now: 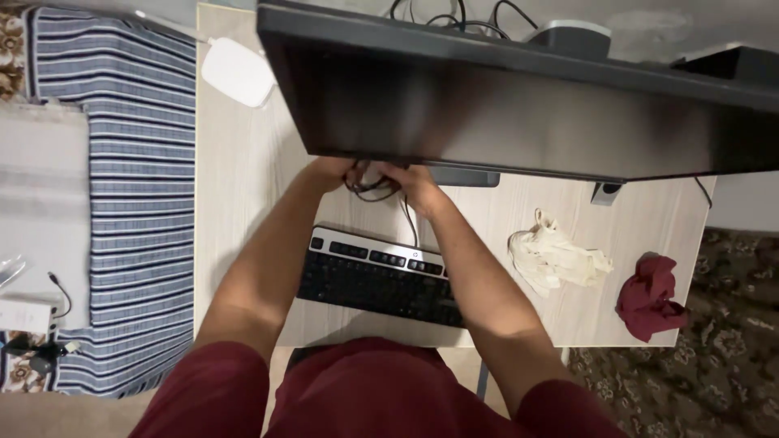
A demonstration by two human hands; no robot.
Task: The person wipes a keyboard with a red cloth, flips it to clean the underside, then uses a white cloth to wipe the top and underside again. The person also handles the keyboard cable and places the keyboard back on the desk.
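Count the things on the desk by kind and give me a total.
Monitor: 1
Keyboard: 1
Black cable bundle, in both hands: 1
Crumpled cloths: 2, cream cloth and dark red cloth
White lamp head: 1
Total: 6

Cream cloth (557,257) and dark red cloth (651,296) lying apart on the desk (243,162). White lamp head (238,71) near the back edge. Striped bedding (142,186) alongside.

Monitor (519,105) overhangs the hands; keyboard (377,276) blocks nearer desk.
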